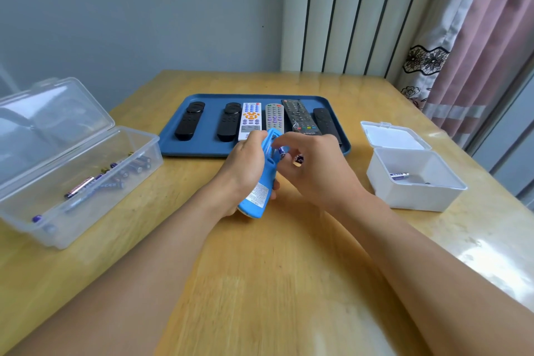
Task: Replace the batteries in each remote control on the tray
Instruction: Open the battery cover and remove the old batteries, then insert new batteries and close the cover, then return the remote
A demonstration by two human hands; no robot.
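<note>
Near the table's middle, just off the tray's [179,150] front edge, your left hand [245,170] grips the blue remote [260,191] back-side up and tilted, so the open battery bay faces your right hand [312,170]. Right fingertips pinch a battery [281,152] at the bay; a second one [299,159] looks tucked under the same hand, though that's partly hidden. Can't tell if they're going in or coming out.

Six other remotes lie in a row on the tray: two black at its left end, a white one [250,121], a grey one [274,117], then two more black at its right end.

Layout reads as a flow: clear bin [86,182] at the left table edge holds many batteries, likely the fresh stock; white box [416,182] at the right edge holds one battery [400,176], likely the discards.

Judgement: early stage, most remotes untouched.
</note>
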